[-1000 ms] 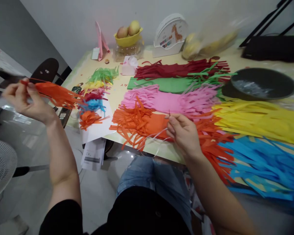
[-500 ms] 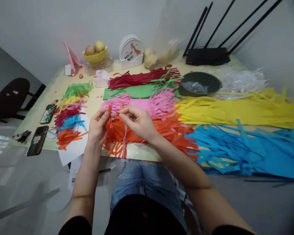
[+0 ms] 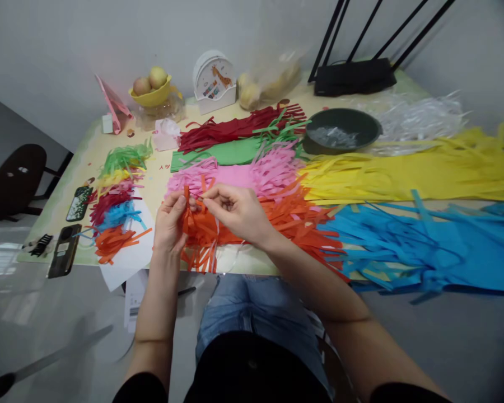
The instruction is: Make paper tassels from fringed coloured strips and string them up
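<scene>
My left hand [image 3: 168, 223] is closed around a bunch of orange paper fringe [image 3: 190, 215], gripping it just above the table's front edge. My right hand [image 3: 235, 211] pinches the top of the same bunch, with a thin pale string [image 3: 217, 238] hanging below its fingers. Both hands meet over a larger sheet of cut orange fringe [image 3: 294, 218] lying on the table. Behind it lies pink fringe [image 3: 243, 173].
Green [image 3: 231, 152], dark red [image 3: 231, 130], yellow [image 3: 407, 173] and blue fringe sheets [image 3: 424, 246] cover the table. Small finished tassels [image 3: 115, 210] lie at left beside two phones [image 3: 63, 251]. A dark bowl [image 3: 342, 130], fruit bowl [image 3: 151, 92], clock [image 3: 213, 81] stand behind.
My left hand came in from the far left with the orange bunch and met my right hand over the orange sheet. Since half a second ago the hands have barely shifted.
</scene>
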Demonstrator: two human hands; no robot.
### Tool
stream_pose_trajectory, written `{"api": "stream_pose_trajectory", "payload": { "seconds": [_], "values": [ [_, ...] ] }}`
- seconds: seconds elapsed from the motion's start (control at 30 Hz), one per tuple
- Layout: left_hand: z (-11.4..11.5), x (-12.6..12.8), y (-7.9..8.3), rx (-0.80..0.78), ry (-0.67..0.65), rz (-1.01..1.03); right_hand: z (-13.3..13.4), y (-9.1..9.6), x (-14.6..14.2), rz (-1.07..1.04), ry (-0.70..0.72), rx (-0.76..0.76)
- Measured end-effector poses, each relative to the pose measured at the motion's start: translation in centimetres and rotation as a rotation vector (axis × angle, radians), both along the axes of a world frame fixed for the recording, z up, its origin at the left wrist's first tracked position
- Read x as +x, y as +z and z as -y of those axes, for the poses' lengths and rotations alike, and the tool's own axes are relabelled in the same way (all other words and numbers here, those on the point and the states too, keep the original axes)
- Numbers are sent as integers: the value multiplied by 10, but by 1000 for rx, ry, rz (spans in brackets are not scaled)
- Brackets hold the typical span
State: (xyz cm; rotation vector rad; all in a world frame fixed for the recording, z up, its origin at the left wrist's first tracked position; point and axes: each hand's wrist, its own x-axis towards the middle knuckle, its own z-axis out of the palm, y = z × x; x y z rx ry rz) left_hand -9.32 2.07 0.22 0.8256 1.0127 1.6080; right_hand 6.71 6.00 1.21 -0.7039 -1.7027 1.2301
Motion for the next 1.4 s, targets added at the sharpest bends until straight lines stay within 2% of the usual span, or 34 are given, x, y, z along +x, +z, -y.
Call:
{"api": "stream_pose_trajectory", "payload": {
  "seconds": [0.23,0.37,0.5,0.67,0.8,0.9,1.13,1.4],
  "values": [
    [8,0,-2,74,234,-332,0,4,8,49,59,13],
    [14,2,0,178,330,-536,-2,-2,9,0,146,-99],
    [19,8,2,243,405,-720,0,-7,9,-59,121,-158],
    [24,9,-2,389,561,-974,13,-3,17,2,35,-68],
    [27,8,-4,543,556,-1149,23,2,19,57,-9,37],
    [29,9,-5,585,558,-1185,25,3,18,66,-21,44],
    [29,12,-6,550,553,-1130,24,3,19,55,2,-19],
    [30,17,0,429,531,-980,24,5,20,79,9,-81]
  ]
}}
